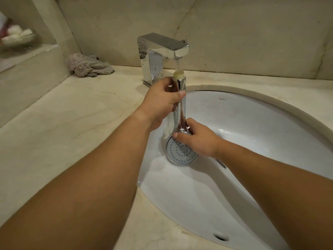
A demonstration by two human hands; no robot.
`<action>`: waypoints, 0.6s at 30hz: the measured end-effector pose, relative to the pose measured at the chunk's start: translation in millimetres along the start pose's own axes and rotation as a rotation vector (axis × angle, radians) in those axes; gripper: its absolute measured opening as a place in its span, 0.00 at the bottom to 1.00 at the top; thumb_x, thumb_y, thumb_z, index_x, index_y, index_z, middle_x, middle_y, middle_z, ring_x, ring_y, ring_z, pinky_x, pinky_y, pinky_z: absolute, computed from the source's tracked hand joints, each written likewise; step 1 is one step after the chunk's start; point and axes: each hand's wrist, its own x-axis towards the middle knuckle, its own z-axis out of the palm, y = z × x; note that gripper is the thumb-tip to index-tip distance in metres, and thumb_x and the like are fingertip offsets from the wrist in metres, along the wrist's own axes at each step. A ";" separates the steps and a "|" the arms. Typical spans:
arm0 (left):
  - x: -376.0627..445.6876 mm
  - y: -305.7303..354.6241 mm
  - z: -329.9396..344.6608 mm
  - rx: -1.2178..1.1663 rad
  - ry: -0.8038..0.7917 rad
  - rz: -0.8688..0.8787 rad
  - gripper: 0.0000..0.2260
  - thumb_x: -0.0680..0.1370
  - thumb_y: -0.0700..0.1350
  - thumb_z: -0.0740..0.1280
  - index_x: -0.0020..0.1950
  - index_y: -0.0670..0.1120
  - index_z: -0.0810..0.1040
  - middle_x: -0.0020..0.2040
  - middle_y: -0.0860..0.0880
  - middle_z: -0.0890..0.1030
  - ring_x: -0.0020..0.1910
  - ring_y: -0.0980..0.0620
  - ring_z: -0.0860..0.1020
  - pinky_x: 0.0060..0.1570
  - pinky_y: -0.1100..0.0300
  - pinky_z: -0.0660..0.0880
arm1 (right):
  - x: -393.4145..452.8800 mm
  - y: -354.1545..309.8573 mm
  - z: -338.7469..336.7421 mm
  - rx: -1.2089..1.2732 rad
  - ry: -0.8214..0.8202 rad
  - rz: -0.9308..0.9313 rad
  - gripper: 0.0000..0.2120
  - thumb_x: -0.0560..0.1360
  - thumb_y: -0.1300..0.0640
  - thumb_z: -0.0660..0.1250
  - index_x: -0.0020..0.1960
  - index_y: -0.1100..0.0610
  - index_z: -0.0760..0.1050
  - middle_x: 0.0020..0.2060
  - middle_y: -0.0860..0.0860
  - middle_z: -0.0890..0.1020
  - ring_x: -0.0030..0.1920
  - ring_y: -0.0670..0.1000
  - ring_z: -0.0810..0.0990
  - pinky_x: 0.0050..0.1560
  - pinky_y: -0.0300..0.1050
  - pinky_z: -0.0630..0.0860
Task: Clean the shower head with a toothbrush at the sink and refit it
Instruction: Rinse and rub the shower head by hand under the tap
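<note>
Grey cloth (89, 65) upper left beside faucet (162, 51), left hand (162, 103) gripping shower head (181, 150) handle under the spout, right hand (200, 139) pinching its face rim over sink (252, 123)

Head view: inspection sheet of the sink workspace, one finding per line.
Surface: beige marble counter around a white sink.
Job's things: shower head held handle-up, its threaded end under the running tap; no toothbrush seen.
Clutter: crumpled grey cloth by the wall.
Grippers: left hand grips the handle; right hand holds the head's rim.
Cables: nothing seen.
Surroundings: marble wall, blurred items on a ledge.
</note>
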 end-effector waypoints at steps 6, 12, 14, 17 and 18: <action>1.7 -1.9 -1.2 0.016 0.020 0.012 0.09 0.79 0.37 0.69 0.58 0.46 0.79 0.47 0.48 0.80 0.46 0.49 0.77 0.48 0.51 0.75 | 0.0 -0.3 -0.3 0.026 -0.018 0.013 0.28 0.64 0.27 0.62 0.56 0.44 0.71 0.50 0.43 0.79 0.50 0.46 0.78 0.48 0.47 0.76; 2.1 -2.3 -2.8 0.010 0.032 0.018 0.09 0.79 0.37 0.69 0.58 0.45 0.79 0.47 0.48 0.80 0.47 0.48 0.77 0.48 0.50 0.75 | -1.8 -2.1 -2.8 0.088 -0.044 0.025 0.28 0.65 0.25 0.60 0.53 0.46 0.73 0.49 0.46 0.80 0.51 0.48 0.79 0.54 0.53 0.77; 2.3 -2.2 -3.1 0.007 0.032 0.017 0.09 0.79 0.37 0.69 0.59 0.45 0.79 0.47 0.48 0.80 0.47 0.48 0.77 0.49 0.50 0.75 | -1.8 -1.6 -4.7 0.135 -0.054 0.030 0.24 0.70 0.28 0.60 0.51 0.46 0.74 0.49 0.46 0.81 0.52 0.49 0.80 0.57 0.55 0.77; 2.6 -2.2 -2.8 0.005 0.034 0.016 0.10 0.79 0.37 0.69 0.59 0.45 0.79 0.48 0.48 0.81 0.47 0.48 0.78 0.48 0.50 0.75 | -1.9 -0.9 -9.1 0.179 -0.052 0.047 0.22 0.76 0.31 0.55 0.53 0.46 0.76 0.51 0.47 0.82 0.54 0.50 0.80 0.62 0.57 0.74; 2.7 -2.1 -2.6 0.003 0.034 0.017 0.10 0.79 0.37 0.69 0.60 0.45 0.79 0.48 0.48 0.80 0.47 0.48 0.77 0.48 0.51 0.75 | -2.1 -1.1 -10.2 0.179 -0.048 0.051 0.23 0.77 0.31 0.54 0.55 0.46 0.77 0.52 0.47 0.82 0.55 0.51 0.80 0.63 0.57 0.74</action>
